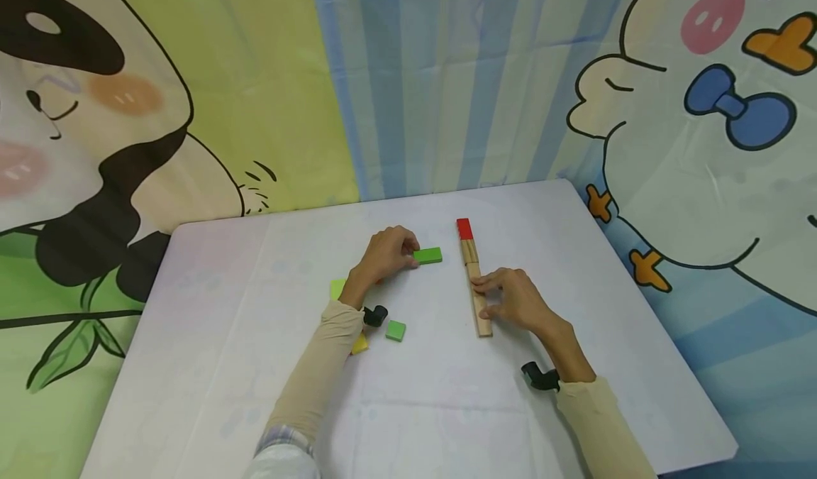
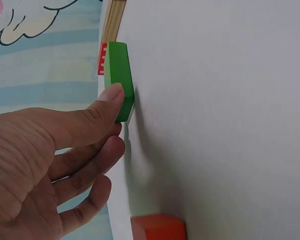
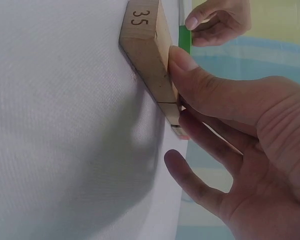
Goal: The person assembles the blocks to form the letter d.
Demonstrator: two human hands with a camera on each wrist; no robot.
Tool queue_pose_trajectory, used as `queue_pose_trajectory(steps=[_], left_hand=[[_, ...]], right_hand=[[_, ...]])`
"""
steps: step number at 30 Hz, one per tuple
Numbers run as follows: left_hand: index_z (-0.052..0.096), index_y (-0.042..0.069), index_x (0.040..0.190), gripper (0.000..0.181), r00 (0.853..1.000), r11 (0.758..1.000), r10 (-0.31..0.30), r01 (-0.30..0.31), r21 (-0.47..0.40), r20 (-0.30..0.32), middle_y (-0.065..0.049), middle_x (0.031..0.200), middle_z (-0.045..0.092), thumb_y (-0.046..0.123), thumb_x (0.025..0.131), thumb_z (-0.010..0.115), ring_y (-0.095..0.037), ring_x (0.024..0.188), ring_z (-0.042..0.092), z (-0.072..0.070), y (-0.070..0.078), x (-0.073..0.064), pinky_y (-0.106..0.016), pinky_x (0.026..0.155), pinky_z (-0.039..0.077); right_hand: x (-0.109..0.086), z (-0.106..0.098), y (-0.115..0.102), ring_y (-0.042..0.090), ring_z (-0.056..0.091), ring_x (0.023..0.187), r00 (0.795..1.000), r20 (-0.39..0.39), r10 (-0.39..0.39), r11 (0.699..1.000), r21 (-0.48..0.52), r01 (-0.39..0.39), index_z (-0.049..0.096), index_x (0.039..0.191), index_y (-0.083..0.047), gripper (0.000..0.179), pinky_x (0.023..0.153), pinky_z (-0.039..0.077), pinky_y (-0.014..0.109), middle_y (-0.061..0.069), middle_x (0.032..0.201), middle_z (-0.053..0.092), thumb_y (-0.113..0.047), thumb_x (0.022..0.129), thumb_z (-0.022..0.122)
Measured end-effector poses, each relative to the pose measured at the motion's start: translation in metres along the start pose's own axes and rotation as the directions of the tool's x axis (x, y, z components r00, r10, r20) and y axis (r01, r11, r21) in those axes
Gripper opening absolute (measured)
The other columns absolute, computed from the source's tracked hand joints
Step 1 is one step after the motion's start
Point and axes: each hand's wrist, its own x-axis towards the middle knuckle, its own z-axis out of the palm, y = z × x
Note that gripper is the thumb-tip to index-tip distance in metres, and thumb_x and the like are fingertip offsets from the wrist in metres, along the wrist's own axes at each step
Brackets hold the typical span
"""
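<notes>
My left hand (image 1: 388, 253) pinches a green block (image 1: 429, 255) between thumb and fingertips. In the left wrist view, that block (image 2: 118, 75) appears just over the white table, its long side pointing toward the row. A line of plain wooden blocks (image 1: 483, 323) lies to its right, with a red block (image 1: 464, 228) at the far end. My right hand (image 1: 520, 301) touches the line's near part with thumb and index finger, the other fingers held off it. The nearest wooden block (image 3: 145, 55) bears the number 35 on its end face.
Left of the line lie a small green block (image 1: 395, 331), a yellow block (image 1: 359, 343) and a yellow-green block (image 1: 337, 289). An orange-red block (image 2: 158, 227) sits below my left hand. Cartoon-printed cloth (image 1: 447, 74) hangs behind the white table (image 1: 440, 436).
</notes>
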Motion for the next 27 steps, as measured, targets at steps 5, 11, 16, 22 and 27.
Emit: queue_pose_trajectory(steps=[5,11,16,22,27], left_hand=[[0.081,0.012,0.104,0.023,1.000,1.000,0.000,0.000,-0.003,0.009,-0.002,0.096,0.078,0.016,0.086,0.095,-0.018,0.091,0.071,0.004,0.006,0.004,-0.040,0.088,0.055],[0.081,0.013,0.105,0.025,1.000,1.000,0.005,-0.006,0.014,0.023,-0.001,0.097,0.078,0.018,0.085,0.096,-0.017,0.091,0.071,0.009,0.012,0.008,-0.040,0.088,0.055],[0.081,0.012,0.104,0.025,0.999,0.999,0.023,-0.024,0.024,0.035,-0.001,0.095,0.078,0.018,0.084,0.096,-0.018,0.091,0.072,0.015,0.017,0.010,-0.040,0.087,0.055],[0.081,0.010,0.106,0.027,0.998,0.999,0.031,-0.033,0.026,0.049,-0.002,0.095,0.078,0.018,0.085,0.095,-0.018,0.091,0.070,0.020,0.025,0.012,-0.039,0.087,0.054],[0.082,0.009,0.107,0.028,0.998,0.999,0.024,-0.025,0.026,0.052,-0.003,0.095,0.078,0.018,0.085,0.096,-0.018,0.091,0.070,0.022,0.029,0.013,-0.038,0.086,0.054]], right_hand=[[0.002,-0.001,0.000,0.039,0.069,0.131,1.000,0.001,-0.007,1.000,0.000,0.007,0.081,0.123,-0.001,0.055,0.114,0.052,0.060,0.009,0.136,0.078,-0.001,0.072,0.100],[0.002,-0.001,0.001,0.040,0.069,0.132,1.000,0.002,-0.002,1.000,0.001,0.002,0.081,0.123,-0.002,0.054,0.114,0.052,0.060,0.008,0.137,0.078,-0.001,0.072,0.100],[0.002,0.000,0.002,0.040,0.069,0.132,1.000,0.012,-0.002,1.000,0.005,0.002,0.081,0.122,-0.001,0.053,0.114,0.051,0.061,0.008,0.137,0.077,-0.001,0.072,0.099],[0.002,0.001,0.002,0.042,0.068,0.134,1.000,0.008,-0.004,1.000,0.014,0.004,0.082,0.121,-0.001,0.052,0.119,0.045,0.065,0.009,0.136,0.078,0.000,0.072,0.099],[0.001,0.001,0.001,0.042,0.067,0.134,1.000,0.004,0.002,1.000,0.018,-0.002,0.082,0.121,0.000,0.052,0.119,0.045,0.065,0.010,0.136,0.078,0.001,0.072,0.099]])
